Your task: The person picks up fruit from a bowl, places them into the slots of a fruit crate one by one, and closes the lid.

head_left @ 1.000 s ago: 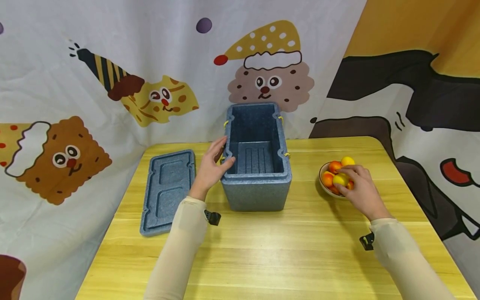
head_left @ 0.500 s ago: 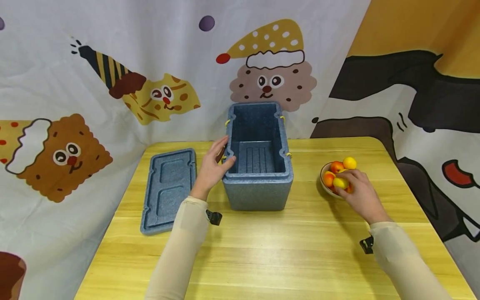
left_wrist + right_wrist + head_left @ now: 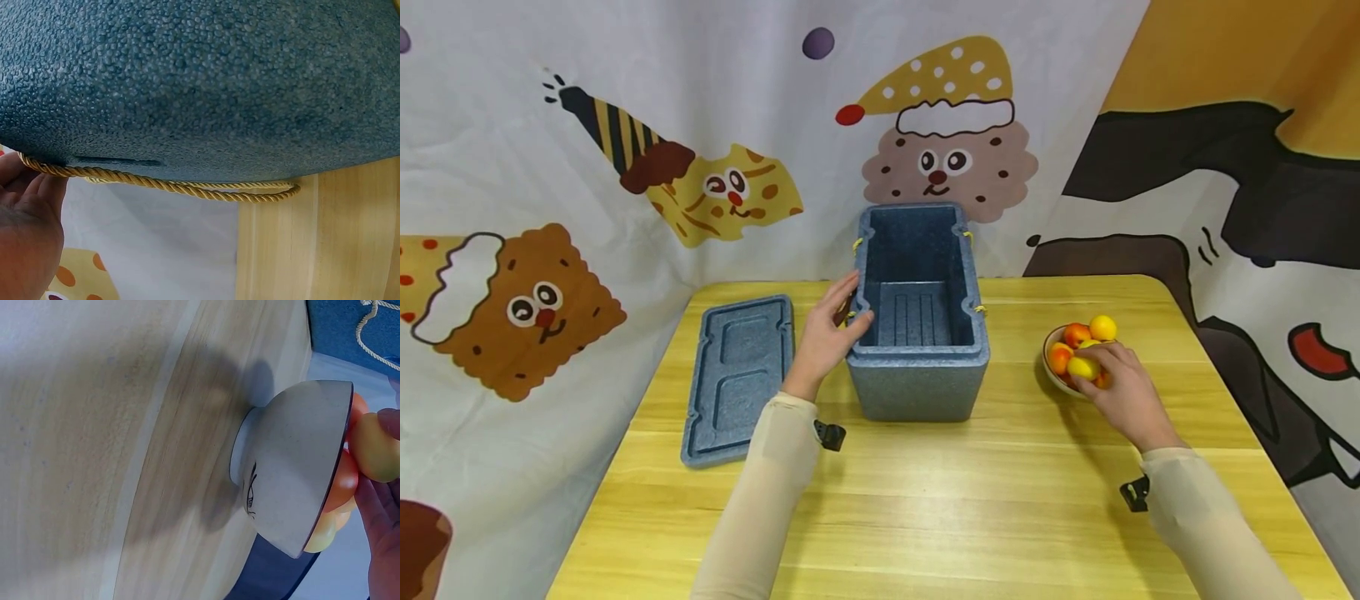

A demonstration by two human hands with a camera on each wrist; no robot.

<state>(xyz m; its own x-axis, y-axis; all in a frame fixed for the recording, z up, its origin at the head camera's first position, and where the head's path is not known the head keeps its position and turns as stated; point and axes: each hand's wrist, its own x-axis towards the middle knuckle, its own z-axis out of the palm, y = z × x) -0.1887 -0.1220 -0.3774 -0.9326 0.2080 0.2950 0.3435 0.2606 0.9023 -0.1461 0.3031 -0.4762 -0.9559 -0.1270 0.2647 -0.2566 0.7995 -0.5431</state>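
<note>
Pick step, by the look of it: right hand [image 3: 1123, 390] pinches yellow fruit [image 3: 1082, 368] at the bowl's [image 3: 1048, 373] rim. Left hand [image 3: 824, 343], fingers loose, touches box [image 3: 919, 388]. Next move needs clearance from orange fruit [image 3: 1059, 358].

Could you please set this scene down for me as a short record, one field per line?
Left hand: touches the left rim of the blue-grey box
Right hand: holds a yellow fruit at the bowl
Box: upright, uncovered, with gold cord on its side
Lid: flat on the table, left of the box
Bowl: pale outside, right of the box, heaped with orange-red and yellow fruit
Backdrop: cloth with cartoon figures
</note>
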